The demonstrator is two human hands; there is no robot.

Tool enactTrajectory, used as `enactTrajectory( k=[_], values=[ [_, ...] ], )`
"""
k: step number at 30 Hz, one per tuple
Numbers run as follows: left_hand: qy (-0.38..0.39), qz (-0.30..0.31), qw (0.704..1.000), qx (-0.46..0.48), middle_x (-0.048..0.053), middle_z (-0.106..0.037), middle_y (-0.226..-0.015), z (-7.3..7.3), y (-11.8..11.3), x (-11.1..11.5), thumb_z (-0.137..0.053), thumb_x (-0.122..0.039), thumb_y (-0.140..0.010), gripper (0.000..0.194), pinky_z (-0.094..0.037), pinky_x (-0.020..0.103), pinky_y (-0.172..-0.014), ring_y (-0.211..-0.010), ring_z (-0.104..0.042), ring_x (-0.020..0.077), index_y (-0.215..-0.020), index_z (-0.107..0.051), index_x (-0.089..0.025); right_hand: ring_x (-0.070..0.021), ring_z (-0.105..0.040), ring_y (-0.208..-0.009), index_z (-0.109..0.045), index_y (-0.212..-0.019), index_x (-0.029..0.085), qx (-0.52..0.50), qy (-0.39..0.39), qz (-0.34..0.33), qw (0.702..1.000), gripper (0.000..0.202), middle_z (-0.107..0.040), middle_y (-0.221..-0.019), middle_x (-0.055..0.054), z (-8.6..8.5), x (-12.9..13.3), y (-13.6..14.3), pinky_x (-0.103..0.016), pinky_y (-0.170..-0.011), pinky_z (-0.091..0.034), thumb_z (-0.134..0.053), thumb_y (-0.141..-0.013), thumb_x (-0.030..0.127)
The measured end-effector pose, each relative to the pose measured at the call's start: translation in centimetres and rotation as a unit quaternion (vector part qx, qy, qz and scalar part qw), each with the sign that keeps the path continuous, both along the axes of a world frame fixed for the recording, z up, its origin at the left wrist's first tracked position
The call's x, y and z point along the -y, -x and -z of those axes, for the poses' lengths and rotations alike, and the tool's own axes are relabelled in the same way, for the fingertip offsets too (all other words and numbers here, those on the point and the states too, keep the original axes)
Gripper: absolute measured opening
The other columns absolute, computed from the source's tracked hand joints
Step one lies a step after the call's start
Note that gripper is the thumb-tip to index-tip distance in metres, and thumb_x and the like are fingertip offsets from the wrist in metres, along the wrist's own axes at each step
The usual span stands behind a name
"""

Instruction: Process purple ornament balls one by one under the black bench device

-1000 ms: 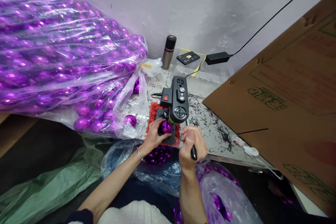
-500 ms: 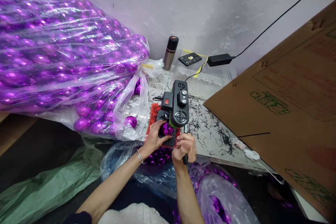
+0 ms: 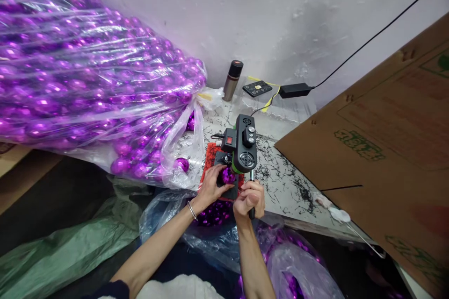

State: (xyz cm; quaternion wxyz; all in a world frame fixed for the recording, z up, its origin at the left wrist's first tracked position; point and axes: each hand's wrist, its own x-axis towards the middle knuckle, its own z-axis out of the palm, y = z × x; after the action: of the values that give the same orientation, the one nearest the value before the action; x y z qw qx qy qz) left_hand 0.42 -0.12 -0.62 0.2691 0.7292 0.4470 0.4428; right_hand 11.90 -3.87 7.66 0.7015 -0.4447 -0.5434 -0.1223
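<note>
Littered table (image 3: 285,197), ball (image 3: 228,175) between hands (image 3: 212,185) (image 3: 249,199), left holding it

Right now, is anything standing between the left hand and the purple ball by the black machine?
Nothing visible: the left hand curls around the purple ball and appears to touch it. The black machine head sits on the ball's other side; the right hand, closed on the lever handle, is not between them.
</note>
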Motion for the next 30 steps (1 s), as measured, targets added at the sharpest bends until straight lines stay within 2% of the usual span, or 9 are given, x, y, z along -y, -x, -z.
enactTrajectory(
  k=[10,13,15,18,20,23,25,27,30],
  values=[
    [0.017,0.011,1.0,0.011,0.015,-0.074,-0.14,-0.2,-0.2,-0.4,-0.088,-0.049,-0.09,0.062,-0.056,0.055,-0.114,-0.134,-0.07,0.0356,-0.142,-0.064,-0.023,-0.0118,-0.061,-0.062,-0.053,-0.072,0.023,0.05,0.006,-0.005,0.999,0.047,-0.061,-0.072,0.004,0.8,0.0,-0.5,-0.034,-0.078,-0.056,-0.038,-0.116,0.034],
    [0.022,0.016,0.999,0.023,0.016,-0.073,-0.14,-0.3,-0.4,-0.6,-0.089,-0.049,-0.089,0.064,-0.056,0.056,-0.116,-0.135,-0.07,0.0363,-0.142,-0.063,-0.022,-0.0112,-0.06,-0.06,-0.051,-0.067,0.023,0.002,0.015,-0.007,1.0,0.049,-0.059,-0.067,0.004,-1.9,0.4,-0.5,-0.029,-0.066,-0.049,-0.042,-0.114,0.032],
    [0.026,0.017,0.999,0.034,0.016,-0.072,-0.141,-0.3,-0.2,-0.3,-0.088,-0.046,-0.091,0.064,-0.057,0.056,-0.116,-0.136,-0.07,0.0359,-0.144,-0.061,-0.022,-0.0121,-0.061,-0.061,-0.053,-0.065,0.023,-0.03,0.077,-0.015,0.996,0.049,-0.059,-0.066,0.003,-4.5,0.7,-0.5,-0.029,-0.061,-0.044,-0.046,-0.113,0.031],
    [0.005,0.018,0.999,0.036,0.017,-0.069,-0.145,-0.2,1.0,1.9,-0.082,-0.042,-0.096,0.064,-0.058,0.055,-0.116,-0.138,-0.069,0.0342,-0.151,-0.055,-0.022,-0.0143,-0.062,-0.062,-0.053,-0.063,0.024,-0.059,0.134,-0.035,0.989,0.048,-0.054,-0.06,0.004,-7.5,1.1,-0.7,-0.03,-0.061,-0.043,-0.054,-0.111,0.033],
    [-0.038,0.043,0.998,0.006,0.019,-0.067,-0.149,-0.6,2.4,4.4,-0.08,-0.045,-0.098,0.072,-0.057,0.055,-0.118,-0.141,-0.067,0.0344,-0.159,-0.048,-0.023,-0.0146,-0.063,-0.062,-0.053,-0.063,0.024,-0.05,0.132,-0.04,0.989,0.048,-0.053,-0.059,0.004,-8.0,1.2,-0.7,-0.03,-0.062,-0.044,-0.054,-0.111,0.032],
    [-0.119,0.102,0.986,-0.06,0.022,-0.064,-0.153,-2.5,5.1,7.3,-0.083,-0.065,-0.091,0.094,-0.058,0.058,-0.116,-0.142,-0.065,0.0387,-0.165,-0.043,-0.023,-0.0133,-0.062,-0.061,-0.055,-0.066,0.023,-0.02,0.104,-0.033,0.994,0.046,-0.057,-0.061,0.004,-7.0,1.3,-0.7,-0.03,-0.061,-0.043,-0.051,-0.111,0.028],
    [-0.157,0.093,0.979,-0.086,0.021,-0.067,-0.151,-4.5,7.2,7.1,-0.077,-0.061,-0.097,0.08,-0.061,0.055,-0.112,-0.139,-0.067,0.0366,-0.161,-0.05,-0.022,-0.0122,-0.062,-0.061,-0.055,-0.067,0.022,-0.004,0.09,-0.027,0.996,0.044,-0.059,-0.064,0.003,-6.1,1.4,-0.5,-0.029,-0.059,-0.042,-0.05,-0.111,0.026],
    [-0.165,0.029,0.979,-0.119,0.017,-0.074,-0.141,-6.7,9.4,5.1,-0.062,-0.035,-0.109,0.042,-0.061,0.051,-0.11,-0.131,-0.072,0.0306,-0.149,-0.062,-0.022,-0.012,-0.062,-0.061,-0.054,-0.067,0.022,0.006,0.082,-0.024,0.996,0.044,-0.059,-0.064,0.004,-5.6,1.4,-0.5,-0.029,-0.059,-0.041,-0.05,-0.111,0.024],
    [-0.065,-0.059,0.967,-0.237,0.014,-0.081,-0.119,-9.2,12.7,0.3,-0.052,-0.018,-0.109,0.029,-0.062,0.048,-0.102,-0.112,-0.078,0.0292,-0.125,-0.076,-0.019,-0.0129,-0.063,-0.062,-0.053,-0.067,0.023,0.015,0.077,-0.026,0.997,0.043,-0.058,-0.063,0.004,-5.5,1.4,-0.5,-0.029,-0.061,-0.042,-0.05,-0.11,0.022]
  ],
)
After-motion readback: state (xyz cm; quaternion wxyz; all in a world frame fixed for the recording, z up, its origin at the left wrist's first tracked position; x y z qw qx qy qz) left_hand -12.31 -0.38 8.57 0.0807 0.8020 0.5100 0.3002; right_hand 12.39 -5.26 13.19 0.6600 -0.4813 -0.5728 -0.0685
